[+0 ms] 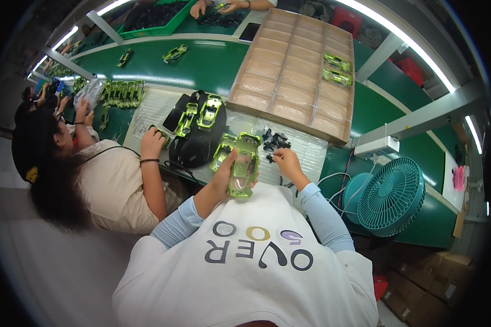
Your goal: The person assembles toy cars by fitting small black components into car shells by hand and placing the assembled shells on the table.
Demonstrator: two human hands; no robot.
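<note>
In my left hand (222, 177) is a shiny green toy car body shell (245, 173), its window openings showing through and one end pointing toward me. My right hand (289, 165) is just right of the shell, thumb and fingertips pinched on a small black plastic part (270, 158). Beyond those fingers is a loose pile of similar black parts (275, 139). Another green shell (222, 152) shows partly behind the held one. Two more green shells, one on the right (209, 110) and one on the left (186, 120), lie by a black bag (193, 146).
A large divided carton tray (289, 65) holds two green shells (336, 76) on its right side. To the right stands a teal fan (391, 197) with cables. A co-worker (120, 180) sits close on my left; rows of green shells (123, 94) lie beyond. Another person's hands (218, 6) work across the bench.
</note>
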